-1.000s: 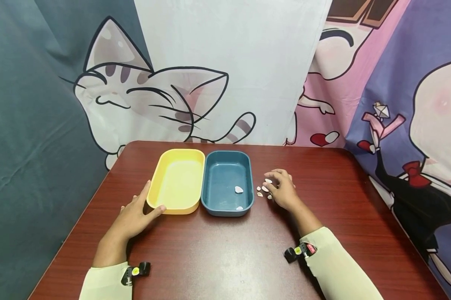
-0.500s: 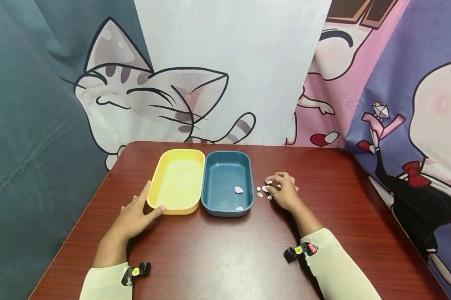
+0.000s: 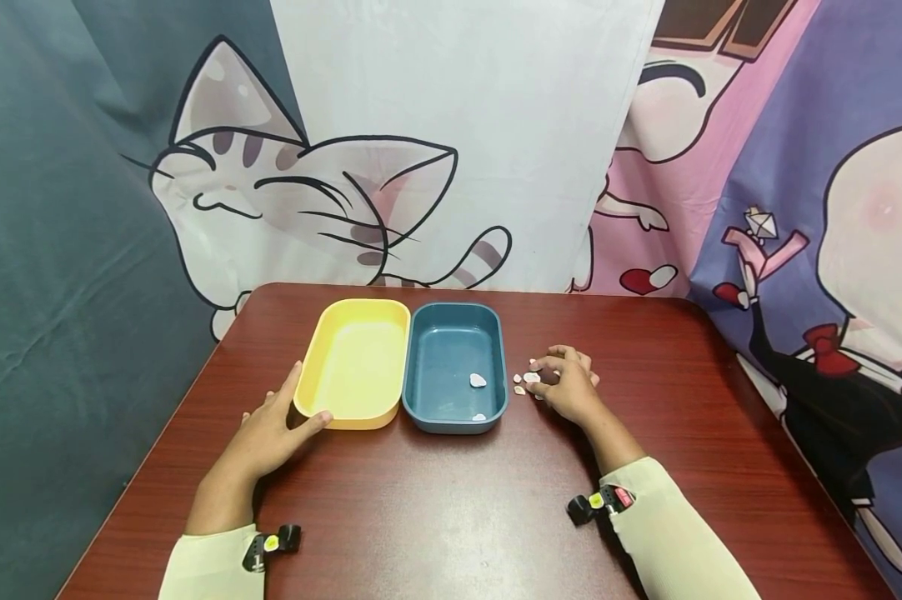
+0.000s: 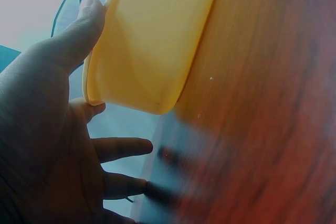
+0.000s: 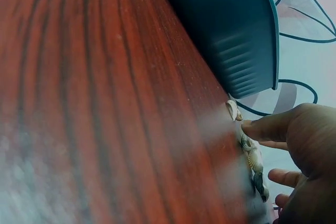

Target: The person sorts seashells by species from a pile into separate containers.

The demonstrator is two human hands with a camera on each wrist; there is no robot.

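My left hand [image 3: 267,437] rests at the near left corner of a yellow plastic box [image 3: 349,421]. Its thumb lies along the rim and its index finger touches the left side; the other fingers [image 4: 123,149] spread out beside the box. On the table, my right hand [image 3: 568,387] hovers low over several small seashells [image 3: 532,377]. Thumb and index stand apart around a pale shell, and the other fingers hide part of the pile. In the right wrist view, ridged shells [image 5: 254,158] lie just under the thumb [image 5: 262,126].
A blue box [image 3: 451,427] stands against the yellow one's right side. Inside it lie two white shells [image 3: 478,380]. Both boxes stand on a dark red wooden table [image 3: 436,508]. A cartoon-printed cloth [image 3: 458,100] hangs behind the table.
My right hand has shifted slightly toward me over the shells. A shell by its index finger has moved nearer the one between thumb and index. My left hand has stayed put.
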